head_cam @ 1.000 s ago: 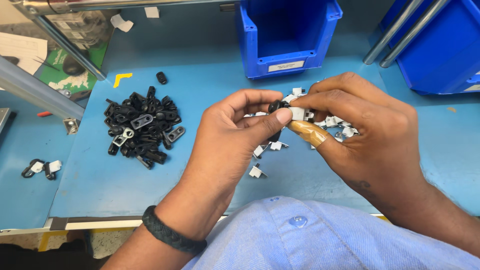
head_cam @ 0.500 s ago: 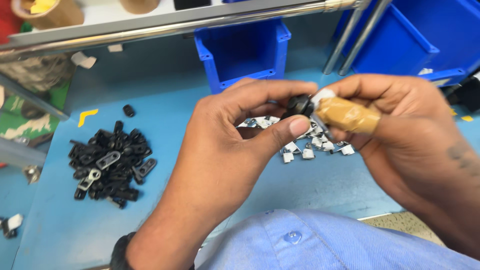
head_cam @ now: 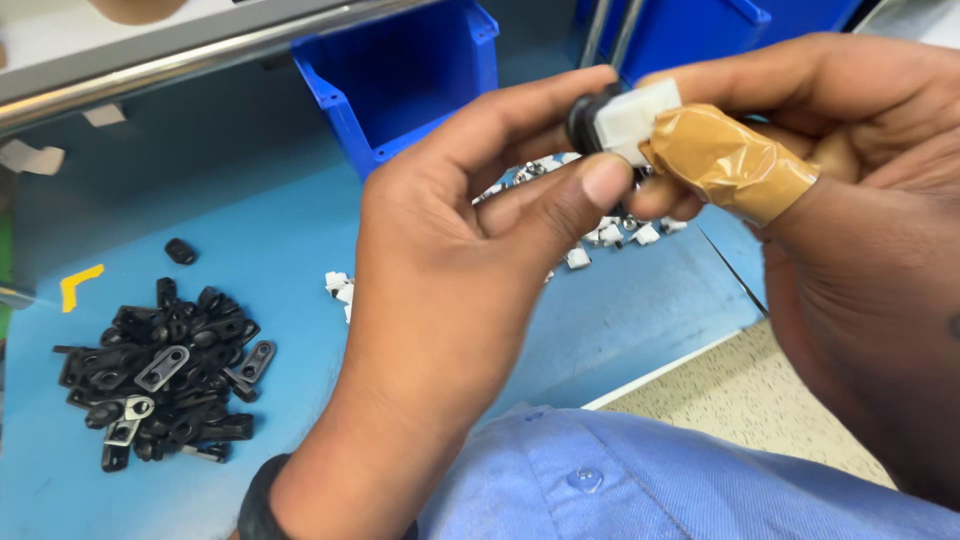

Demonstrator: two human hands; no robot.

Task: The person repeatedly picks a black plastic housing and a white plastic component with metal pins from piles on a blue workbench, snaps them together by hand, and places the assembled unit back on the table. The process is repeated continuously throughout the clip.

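Both hands, left [head_cam: 450, 290] and right [head_cam: 850, 230], pinch black part [head_cam: 580, 120] with white clip [head_cam: 632, 118] between fingertips, above surface [head_cam: 250, 230].

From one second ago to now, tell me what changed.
Both hands rose toward the camera: left hand and right hand keep pinching the black part and white piece together. The black pile, white pieces and blue bin stayed put.
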